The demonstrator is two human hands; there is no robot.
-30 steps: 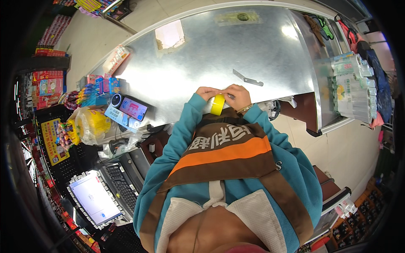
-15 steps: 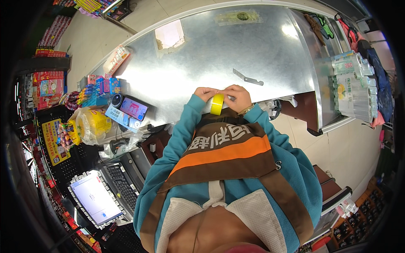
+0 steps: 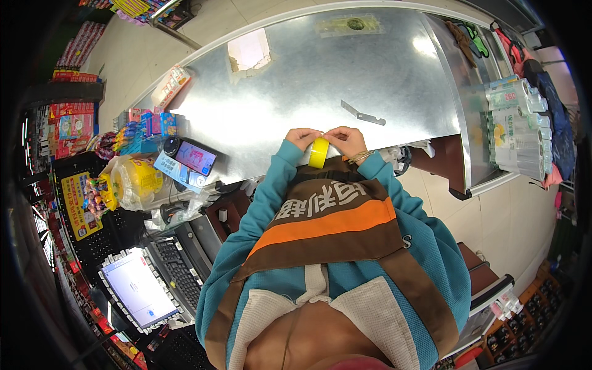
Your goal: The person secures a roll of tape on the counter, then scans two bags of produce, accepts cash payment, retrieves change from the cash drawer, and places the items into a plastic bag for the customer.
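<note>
A roll of yellow tape [image 3: 318,153] stands at the near edge of the metal counter, between my two hands. My left hand [image 3: 301,137] has its fingers closed at the roll's upper left side. Close by, my right hand [image 3: 347,140] pinches at the top of the roll, its fingertips nearly meeting the left ones. Any loose end of tape between the fingertips is too small to make out. Beyond the right hand, an open folding knife [image 3: 364,114] lies flat on the counter, out of contact with either hand.
The metal counter [image 3: 296,68] stretches ahead. To the left lie a phone [image 3: 195,158], a tissue pack [image 3: 171,87] and small colourful goods. A keyboard [image 3: 176,268] and a screen [image 3: 140,288] sit at lower left. Paper roll packs [image 3: 515,129] stand at right.
My right hand has shifted slightly, its fingers now pinched nearer the top of the tape roll. The roll is slightly tilted compared with before; the knife has not moved.
</note>
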